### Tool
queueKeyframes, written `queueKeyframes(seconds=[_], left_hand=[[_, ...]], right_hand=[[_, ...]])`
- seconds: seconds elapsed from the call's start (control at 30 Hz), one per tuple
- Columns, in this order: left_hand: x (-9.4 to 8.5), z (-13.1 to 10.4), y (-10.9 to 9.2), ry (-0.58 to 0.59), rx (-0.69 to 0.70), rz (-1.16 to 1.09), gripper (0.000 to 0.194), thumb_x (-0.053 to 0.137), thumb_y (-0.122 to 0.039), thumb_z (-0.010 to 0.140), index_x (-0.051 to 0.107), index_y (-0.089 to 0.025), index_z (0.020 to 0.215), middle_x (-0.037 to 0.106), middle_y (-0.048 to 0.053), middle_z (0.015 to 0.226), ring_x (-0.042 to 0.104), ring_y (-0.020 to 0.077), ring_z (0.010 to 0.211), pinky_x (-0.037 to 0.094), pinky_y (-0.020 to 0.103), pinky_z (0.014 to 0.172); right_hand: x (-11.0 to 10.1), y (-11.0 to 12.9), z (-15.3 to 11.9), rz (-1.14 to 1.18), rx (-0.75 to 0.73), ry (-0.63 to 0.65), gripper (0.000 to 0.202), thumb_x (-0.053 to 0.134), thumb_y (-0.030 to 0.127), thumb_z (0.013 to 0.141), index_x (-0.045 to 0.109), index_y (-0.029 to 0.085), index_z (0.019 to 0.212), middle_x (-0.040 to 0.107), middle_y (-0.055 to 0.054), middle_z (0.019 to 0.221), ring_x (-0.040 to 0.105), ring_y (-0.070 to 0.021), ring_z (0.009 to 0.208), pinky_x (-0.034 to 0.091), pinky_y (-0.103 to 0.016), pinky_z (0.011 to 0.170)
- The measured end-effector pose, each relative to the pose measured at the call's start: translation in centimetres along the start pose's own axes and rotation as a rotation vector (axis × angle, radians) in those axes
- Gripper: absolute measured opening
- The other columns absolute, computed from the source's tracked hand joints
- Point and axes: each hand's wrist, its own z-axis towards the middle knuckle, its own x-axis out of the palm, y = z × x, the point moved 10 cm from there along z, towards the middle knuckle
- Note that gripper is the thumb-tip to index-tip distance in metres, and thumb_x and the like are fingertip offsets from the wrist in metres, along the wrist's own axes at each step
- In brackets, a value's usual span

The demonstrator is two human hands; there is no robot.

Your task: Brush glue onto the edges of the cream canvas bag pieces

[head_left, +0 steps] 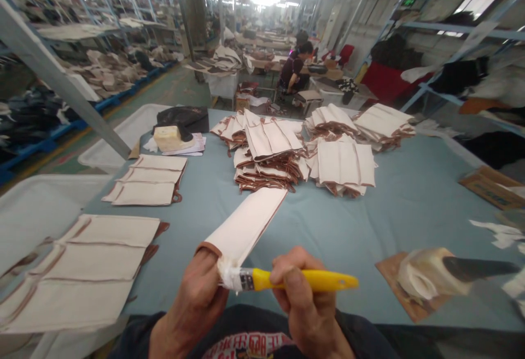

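My right hand (303, 299) is closed around the yellow handle of a paintbrush (328, 281). Its whitish, clumped bristles touch the near end of a long white fabric piece (246, 225) with brown edging, right beside my left hand. My left hand (200, 288) grips that near end by the brown edge; some of its fingers are hidden under or inside the fabric. The piece slants away from me over the blue-grey table (328, 233), its far end against a pile of similar white pieces (270, 140).
More white pieces lie flat at the left (98, 266) and in a stack (346, 164) at the back right. A cut-open plastic container (426, 271) stands on a brown board (394, 271) at the right. A yellowish block (166, 139) sits back left. Another person (293, 71) sits farther off.
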Motion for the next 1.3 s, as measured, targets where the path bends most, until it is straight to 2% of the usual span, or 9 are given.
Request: queueKeyframes(seconds=[0.1,0.2,0.37,0.5,0.6,0.8,0.97,1.13,1.3], left_hand=[[0.3,0.1,-0.1,0.031,0.000,-0.018,0.025,0.048,0.000,0.087,0.063,-0.020,0.086,0.068,0.006,0.076,0.065,0.0211,0.072,0.052,0.028,0.063],[0.6,0.3,0.0,0.047,-0.017,-0.031,0.027,0.047,0.001,0.088,0.064,-0.019,0.089,0.071,0.007,0.079,0.067,0.0212,0.074,0.054,0.028,0.066],[0.8,0.2,0.0,0.012,-0.052,-0.072,0.028,0.050,0.004,0.091,0.067,-0.018,0.090,0.074,0.009,0.082,0.070,0.0204,0.079,0.056,0.026,0.072],[1.5,-0.4,0.7,0.021,-0.154,-0.104,0.029,0.050,0.004,0.090,0.065,-0.020,0.081,0.067,0.004,0.069,0.071,0.0187,0.073,0.056,0.023,0.067],[1.6,-0.7,0.7,0.020,-0.162,-0.089,0.030,0.049,0.003,0.090,0.065,-0.020,0.081,0.068,0.004,0.068,0.070,0.0185,0.069,0.056,0.024,0.066],[1.5,-0.6,0.5,0.037,-0.177,-0.076,0.030,0.048,0.000,0.092,0.068,-0.020,0.082,0.066,0.003,0.066,0.069,0.0194,0.066,0.059,0.027,0.067],[1.2,-0.8,0.2,0.008,-0.170,-0.081,0.029,0.049,0.002,0.091,0.066,-0.020,0.082,0.071,0.005,0.071,0.071,0.0191,0.069,0.056,0.026,0.067],[1.2,-1.0,-0.1,0.002,-0.169,-0.072,0.030,0.049,0.003,0.090,0.062,-0.020,0.077,0.070,0.004,0.071,0.068,0.0179,0.068,0.052,0.025,0.065],[1.3,-1.4,-0.4,0.005,-0.166,-0.067,0.030,0.049,0.003,0.091,0.063,-0.019,0.077,0.066,0.002,0.068,0.064,0.0164,0.064,0.050,0.026,0.064]], right_hand=[[-0.8,-2.7,-0.7,0.250,0.256,-0.055,0.042,0.054,0.052,0.108,0.069,0.021,0.084,0.044,0.008,0.051,0.031,-0.0061,0.038,0.023,-0.018,0.038],[-2.0,-3.6,-0.1,0.312,0.340,-0.131,0.044,0.064,0.057,0.102,0.068,0.020,0.078,0.042,0.008,0.051,0.031,-0.0053,0.038,0.022,-0.016,0.037],[-2.7,-3.6,2.1,0.263,0.271,-0.214,0.051,0.070,0.064,0.096,0.065,0.019,0.072,0.041,0.009,0.048,0.026,-0.0041,0.036,0.020,-0.016,0.033],[-3.4,-2.2,2.6,0.129,0.175,-0.259,0.051,0.071,0.063,0.095,0.066,0.018,0.071,0.039,0.009,0.044,0.031,-0.0055,0.035,0.021,-0.016,0.033],[-4.6,-1.0,2.3,0.074,0.141,-0.317,0.050,0.070,0.061,0.096,0.066,0.019,0.071,0.040,0.008,0.046,0.031,-0.0055,0.034,0.019,-0.016,0.032],[-3.6,-2.2,2.3,0.031,0.180,-0.180,0.047,0.063,0.056,0.102,0.066,0.018,0.075,0.039,0.008,0.046,0.033,-0.0066,0.036,0.021,-0.017,0.034],[-4.6,-1.2,2.6,-0.001,0.131,-0.277,0.049,0.065,0.059,0.100,0.063,0.019,0.072,0.037,0.009,0.046,0.030,-0.0064,0.036,0.018,-0.018,0.033],[-4.1,-1.6,2.5,0.003,0.175,-0.193,0.049,0.063,0.058,0.102,0.064,0.019,0.074,0.035,0.009,0.045,0.030,-0.0064,0.036,0.018,-0.018,0.035],[-5.1,-1.6,1.7,-0.043,0.161,-0.236,0.047,0.062,0.057,0.102,0.064,0.019,0.074,0.037,0.009,0.046,0.031,-0.0070,0.037,0.019,-0.019,0.036]])
